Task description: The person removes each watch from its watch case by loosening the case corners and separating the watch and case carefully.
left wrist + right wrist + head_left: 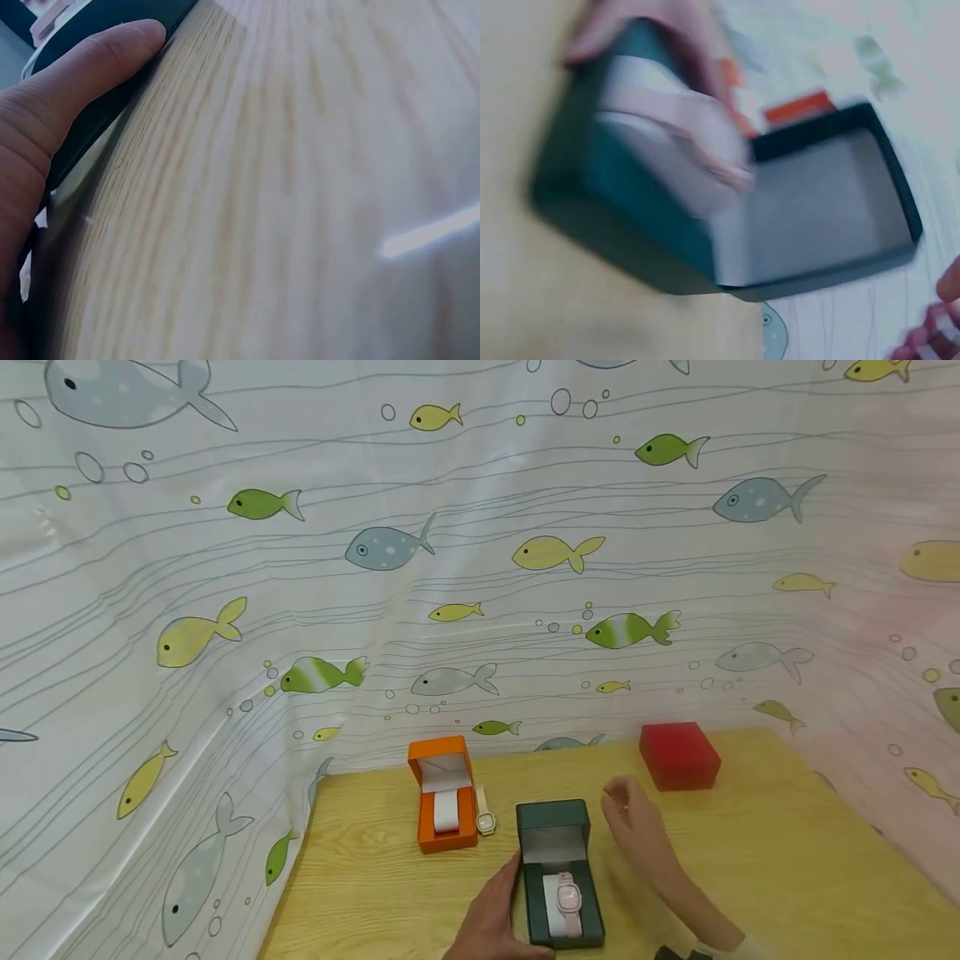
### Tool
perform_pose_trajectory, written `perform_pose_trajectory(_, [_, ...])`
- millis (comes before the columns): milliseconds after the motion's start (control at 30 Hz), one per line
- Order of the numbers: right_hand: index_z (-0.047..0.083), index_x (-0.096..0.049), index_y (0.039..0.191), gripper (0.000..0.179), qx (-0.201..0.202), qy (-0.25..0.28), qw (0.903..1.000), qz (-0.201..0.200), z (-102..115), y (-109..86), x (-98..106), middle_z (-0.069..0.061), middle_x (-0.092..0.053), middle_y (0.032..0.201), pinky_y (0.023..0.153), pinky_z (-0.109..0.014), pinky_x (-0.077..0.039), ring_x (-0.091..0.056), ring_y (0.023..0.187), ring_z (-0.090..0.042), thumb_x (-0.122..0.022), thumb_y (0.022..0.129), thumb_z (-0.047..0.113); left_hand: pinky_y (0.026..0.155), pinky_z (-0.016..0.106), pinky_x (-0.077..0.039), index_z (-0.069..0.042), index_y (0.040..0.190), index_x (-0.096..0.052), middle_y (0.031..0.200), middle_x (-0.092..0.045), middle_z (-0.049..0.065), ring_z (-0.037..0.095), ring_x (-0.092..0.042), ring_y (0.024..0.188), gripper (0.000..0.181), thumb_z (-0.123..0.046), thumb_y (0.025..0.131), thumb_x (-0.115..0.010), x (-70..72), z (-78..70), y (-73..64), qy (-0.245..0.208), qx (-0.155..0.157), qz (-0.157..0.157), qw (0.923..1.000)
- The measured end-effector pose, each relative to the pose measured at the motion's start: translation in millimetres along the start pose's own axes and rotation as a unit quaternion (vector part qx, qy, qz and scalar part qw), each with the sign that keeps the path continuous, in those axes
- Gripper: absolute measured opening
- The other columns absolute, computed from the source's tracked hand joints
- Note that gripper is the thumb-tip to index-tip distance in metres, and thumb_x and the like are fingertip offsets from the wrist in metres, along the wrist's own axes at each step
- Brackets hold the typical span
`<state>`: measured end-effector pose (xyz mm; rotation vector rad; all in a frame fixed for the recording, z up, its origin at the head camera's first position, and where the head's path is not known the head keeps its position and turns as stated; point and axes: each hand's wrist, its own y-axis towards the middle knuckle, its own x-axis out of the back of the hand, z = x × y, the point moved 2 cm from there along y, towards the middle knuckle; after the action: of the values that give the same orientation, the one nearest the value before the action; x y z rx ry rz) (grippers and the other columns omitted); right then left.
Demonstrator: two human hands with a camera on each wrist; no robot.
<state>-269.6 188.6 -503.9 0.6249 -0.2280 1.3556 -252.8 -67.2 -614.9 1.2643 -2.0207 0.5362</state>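
A dark green watch box [596,906] stands with its lid up near the front of the table. Inside, a pink watch [568,897] is wrapped around a white cushion [553,906]. My left hand [491,918] grips the box at its left side and front corner; the thumb [112,56] lies against its front wall in the left wrist view. To the right of the lid, my right hand [633,818] hovers with loosely curled fingers, and no object shows in it. Its fingertips [951,281] just enter the right wrist view, which is blurred.
An orange watch box [425,818] stands lid-up further back on the left, holding a white cushion. Beside it a pale watch [486,822] lies on the wooden table [360,868]. At the back right is a red box [678,756]. A fish-patterned curtain [480,610] encloses the table.
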Motion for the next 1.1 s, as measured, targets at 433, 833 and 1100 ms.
perform_pose_trajectory(433, [0.006,-0.054,0.129,0.071,0.016,-0.268,0.9543,0.132,4.5,-70.7,-64.5,-0.005,-0.06,0.111,0.07,-0.035,-0.059,-0.055,0.084,-0.013,-0.075,0.086,0.058,0.111,0.044,-0.049,-0.031,0.166,-0.009,0.164,-0.041,0.0,0.023,-0.05,0.144,0.132,-0.071,0.066,-0.085,2.5,0.7,0.2,0.019,-0.058,-0.021,0.9979])
perform_pose_trajectory(833, [0.007,-0.065,0.113,0.05,0.059,-0.337,0.9381,0.053,7.4,-73.0,-86.9,-0.008,-0.062,0.089,0.045,-0.035,-0.044,-0.05,0.054,-0.017,-0.078,0.081,0.044,0.113,0.044,-0.048,-0.023,0.166,-0.012,0.164,-0.042,0.006,0.025,-0.049,0.144,0.131,-0.067,0.068,-0.087,0.3,-2.8,-0.5,0.013,-0.043,-0.012,0.9989])
perform_pose_trajectory(1100, [0.01,-0.065,0.106,0.04,0.069,-0.311,0.9475,0.028,21.5,-66.0,-76.0,-0.006,-0.06,0.09,0.045,-0.028,-0.041,-0.04,0.048,-0.012,-0.077,0.08,0.039,0.114,0.047,-0.047,-0.021,0.167,-0.011,0.166,-0.039,0.007,0.029,-0.047,0.146,0.131,-0.066,0.07,-0.086,2.7,-6.0,-2.2,0.014,-0.028,-0.008,0.9995])
